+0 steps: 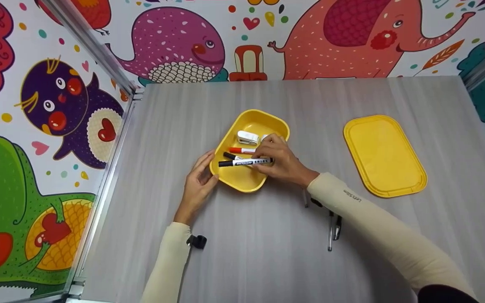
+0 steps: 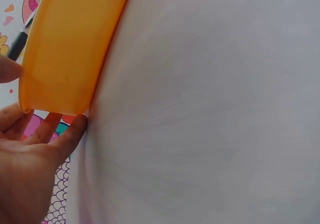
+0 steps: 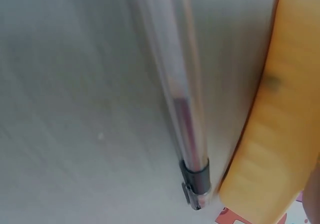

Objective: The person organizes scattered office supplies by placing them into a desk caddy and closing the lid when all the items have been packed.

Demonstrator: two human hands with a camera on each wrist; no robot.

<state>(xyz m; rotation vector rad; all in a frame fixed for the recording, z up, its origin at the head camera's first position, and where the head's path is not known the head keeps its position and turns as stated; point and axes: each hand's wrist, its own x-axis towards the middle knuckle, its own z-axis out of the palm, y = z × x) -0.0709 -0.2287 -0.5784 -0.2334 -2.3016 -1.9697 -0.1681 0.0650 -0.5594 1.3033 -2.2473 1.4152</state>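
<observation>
My right hand (image 1: 279, 158) pinches a black-capped whiteboard marker (image 1: 238, 162) near one end, holding it level over a yellow plastic box (image 1: 242, 185). Inside the box lie a second black-capped marker (image 1: 230, 156), a red-capped marker (image 1: 241, 150) and a white stapler-like item (image 1: 248, 137). Another white item beside it is partly hidden by the right fingers. The left hand (image 1: 198, 187) rests against the box's left corner, its extended fingers (image 2: 70, 136) touching the outer wall. Along the right wrist view, a clear pen (image 3: 185, 114) lies on the table beside the box.
To the right, a yellow lid (image 1: 385, 155) lies flat on the grey wood-grain table (image 1: 246, 248). Several pens (image 1: 331, 231) lie near and partly under the right forearm. Printed cartoon panels (image 1: 175, 42) border the table at the back and sides.
</observation>
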